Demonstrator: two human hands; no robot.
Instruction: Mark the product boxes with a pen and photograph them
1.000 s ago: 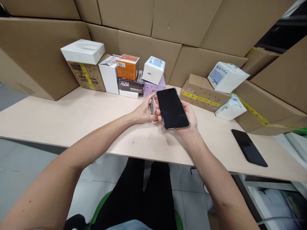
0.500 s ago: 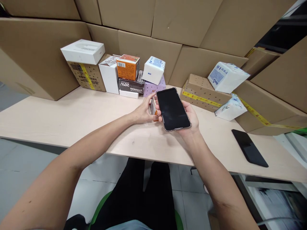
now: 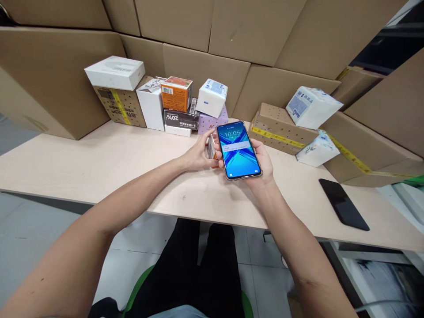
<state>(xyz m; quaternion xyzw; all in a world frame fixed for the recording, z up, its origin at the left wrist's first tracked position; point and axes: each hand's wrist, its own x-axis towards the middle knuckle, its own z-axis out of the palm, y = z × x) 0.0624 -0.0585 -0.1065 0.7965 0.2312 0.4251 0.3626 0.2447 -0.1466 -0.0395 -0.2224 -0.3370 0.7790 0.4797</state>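
The phone [image 3: 238,150] lies face up in the right hand [image 3: 261,165], fingers wrapped round its edges above the table [image 3: 99,163] so the lit screen, reading 10:05, tilts toward the eyes. Beside it the left hand [image 3: 198,154] pinches a small box [image 3: 211,148], seemingly presenting it to the phone. Behind, a dark box [image 3: 180,118] reads 20%; a second phone [image 3: 343,204] lies flat, well apart.

A pale wooden surface [image 3: 99,163] carries a cluster of small boxes at 11 o'clock: a perforated cardboard box [image 3: 121,104], a tall white box [image 3: 151,106], a flat white box [image 3: 178,130] and a lilac box [image 3: 212,121]. At 2 o'clock lie a second perforated carton [image 3: 278,128] and a tissue pack [image 3: 317,150]. A dark phone [image 3: 343,204] rests at 4 o'clock.
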